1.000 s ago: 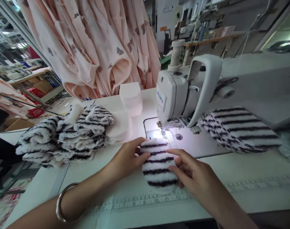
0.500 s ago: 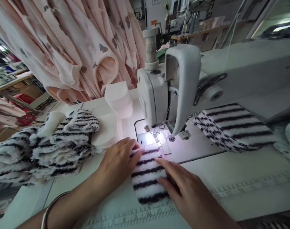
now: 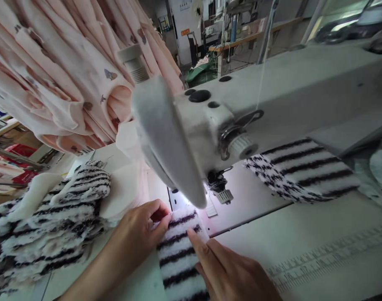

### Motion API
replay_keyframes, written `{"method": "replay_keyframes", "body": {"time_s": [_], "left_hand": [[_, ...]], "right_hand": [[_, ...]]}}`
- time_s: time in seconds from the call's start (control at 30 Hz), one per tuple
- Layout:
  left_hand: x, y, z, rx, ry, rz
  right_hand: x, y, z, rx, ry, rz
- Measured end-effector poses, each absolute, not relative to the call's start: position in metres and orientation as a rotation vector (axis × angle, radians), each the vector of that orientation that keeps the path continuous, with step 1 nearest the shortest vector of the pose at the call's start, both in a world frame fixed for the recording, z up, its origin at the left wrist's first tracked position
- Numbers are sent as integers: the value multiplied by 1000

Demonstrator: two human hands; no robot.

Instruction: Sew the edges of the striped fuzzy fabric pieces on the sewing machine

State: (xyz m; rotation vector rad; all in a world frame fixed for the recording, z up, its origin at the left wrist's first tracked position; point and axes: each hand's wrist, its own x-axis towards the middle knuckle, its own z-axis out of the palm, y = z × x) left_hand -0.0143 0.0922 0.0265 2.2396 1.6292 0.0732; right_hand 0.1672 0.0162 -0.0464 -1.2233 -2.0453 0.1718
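Black-and-white striped fleece pad [image 3: 178, 259] now slid right up to the needle end of the sewing machine [image 3: 203, 129], left hand [image 3: 137, 228] pinching its edge, right hand [image 3: 228, 276] open with fingers pressing it flat, nice.

From my screen I see peach printed garments [image 3: 68, 83] hanging thickly on the left, a red crate [image 3: 24, 175] low beyond them, and at the back a white wall [image 3: 181, 25] with an orange sign [image 3: 185, 32], a wooden shelf [image 3: 253, 36] and a green bag [image 3: 201, 71].
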Motion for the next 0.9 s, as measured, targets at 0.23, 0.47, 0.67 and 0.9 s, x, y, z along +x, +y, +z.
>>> {"method": "replay_keyframes", "body": {"time_s": [0.23, 0.47, 0.67, 0.9], "left_hand": [[-10, 97, 25, 2274, 1634, 95], [-11, 91, 31, 2681, 1540, 348], [2, 58, 21, 2912, 1092, 376], [9, 56, 2, 2954, 1029, 308]], "right_hand": [[168, 21, -50, -1259, -2052, 132], [177, 20, -42, -1326, -2062, 27], [170, 19, -44, -1272, -2069, -215], [163, 28, -61, -1267, -2101, -235]]}}
